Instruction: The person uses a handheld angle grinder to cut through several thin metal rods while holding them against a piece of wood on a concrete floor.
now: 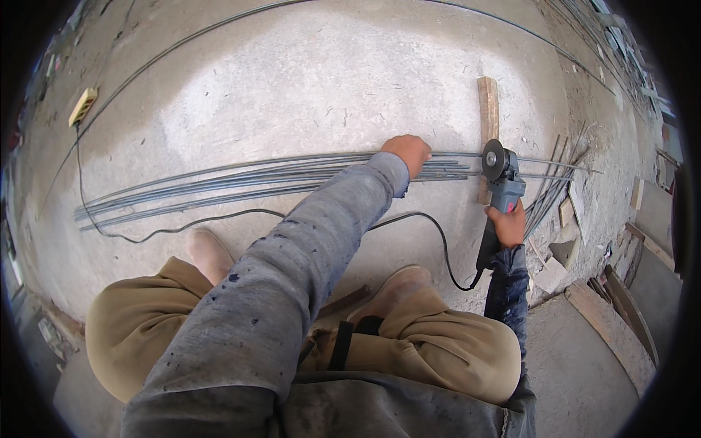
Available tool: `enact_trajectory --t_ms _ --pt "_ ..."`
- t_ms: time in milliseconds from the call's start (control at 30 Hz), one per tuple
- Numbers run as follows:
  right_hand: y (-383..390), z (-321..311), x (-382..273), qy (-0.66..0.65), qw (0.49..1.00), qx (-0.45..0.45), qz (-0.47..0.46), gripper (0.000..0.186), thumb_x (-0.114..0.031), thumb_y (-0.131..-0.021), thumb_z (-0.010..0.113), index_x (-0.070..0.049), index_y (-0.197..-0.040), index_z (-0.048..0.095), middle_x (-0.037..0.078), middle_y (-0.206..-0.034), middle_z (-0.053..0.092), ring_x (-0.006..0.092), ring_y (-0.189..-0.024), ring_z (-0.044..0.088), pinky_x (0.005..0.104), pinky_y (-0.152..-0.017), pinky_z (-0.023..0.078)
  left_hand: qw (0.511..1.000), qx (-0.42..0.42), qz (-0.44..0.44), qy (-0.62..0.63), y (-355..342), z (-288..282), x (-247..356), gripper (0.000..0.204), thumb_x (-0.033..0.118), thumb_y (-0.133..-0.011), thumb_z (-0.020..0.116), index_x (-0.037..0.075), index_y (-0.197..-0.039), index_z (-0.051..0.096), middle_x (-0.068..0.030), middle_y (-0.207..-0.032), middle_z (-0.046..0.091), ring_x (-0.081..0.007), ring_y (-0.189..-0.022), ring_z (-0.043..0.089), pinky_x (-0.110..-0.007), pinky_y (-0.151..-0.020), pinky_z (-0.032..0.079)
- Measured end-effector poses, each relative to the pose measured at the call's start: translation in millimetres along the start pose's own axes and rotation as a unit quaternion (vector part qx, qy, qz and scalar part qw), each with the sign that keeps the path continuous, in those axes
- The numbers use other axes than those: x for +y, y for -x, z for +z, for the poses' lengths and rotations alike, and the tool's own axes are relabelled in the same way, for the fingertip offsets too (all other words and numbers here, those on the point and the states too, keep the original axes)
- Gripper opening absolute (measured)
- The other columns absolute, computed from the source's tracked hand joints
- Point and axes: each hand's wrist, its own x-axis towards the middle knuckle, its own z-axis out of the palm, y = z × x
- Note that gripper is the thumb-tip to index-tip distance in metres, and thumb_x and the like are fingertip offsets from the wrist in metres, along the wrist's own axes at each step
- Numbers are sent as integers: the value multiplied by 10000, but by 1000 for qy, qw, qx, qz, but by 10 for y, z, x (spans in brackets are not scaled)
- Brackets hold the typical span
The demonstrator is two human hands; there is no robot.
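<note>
My right hand [509,223] is wrapped round the body of a grey angle grinder [505,193]. The grinder's dark round disc [495,157] is over a steel rod, beside a wooden block [488,109]; whether they touch I cannot tell. Stretched forward, my left hand [410,152] is closed on one or more rods at the far side of a bundle of long thin steel rods [219,182]. The bundle runs left to right across the concrete. Several rods end just left of the wooden block, while a few reach past it.
A black power cord [438,228] curves from the grinder past my feet to a yellow socket box [83,106] at far left. More rods [549,193] lie piled at right. Boards [612,336] and rubble lie at lower right. A long bent rod [219,28] arcs along the far side.
</note>
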Motion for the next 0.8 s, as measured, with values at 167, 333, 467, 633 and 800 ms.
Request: enact_trajectory --t_ms 167,333,467,633,800 --pt "6 8 -13 11 1000 7 -8 438 -123 -632 723 1 -1026 575 72 -875 641 170 -767 598 301 -717 476 1000 0 -2 2 -1 -5 9 270 241 -949 474 58 -891 664 -166 -888 649 -344 -858 625 -449 -783 488" --pt "-19 14 50 8 1000 9 -18 440 -131 -634 723 4 -1025 574 76 -878 645 171 -768 599 303 -716 478 1000 6 -3 4 -15 25 -1 260 239 -944 482 61 -882 662 -168 -866 648 -351 -849 623 -454 -773 486" --pt "-33 15 37 6 1000 -1 -10 446 -137 -635 724 6 -1029 572 81 -887 648 173 -775 601 306 -724 480 1000 15 3 5 1 19 -8 253 236 -937 490 58 -877 660 -172 -856 647 -357 -848 621 -454 -770 484" --pt "-14 -7 80 29 1000 2 -10 468 -142 -633 722 7 -1047 564 90 -904 648 185 -791 607 311 -736 481 1000 16 11 -2 -21 35 -20 255 237 -937 488 56 -880 659 -170 -867 650 -357 -850 623 -454 -767 486" --pt "50 -8 129 69 998 -2 7 492 -148 -625 720 8 -1063 559 111 -922 648 212 -812 617 322 -756 483 1000 7 4 -9 -22 34 -19 248 231 -940 481 67 -905 664 -171 -883 651 -352 -862 628 -455 -769 490"
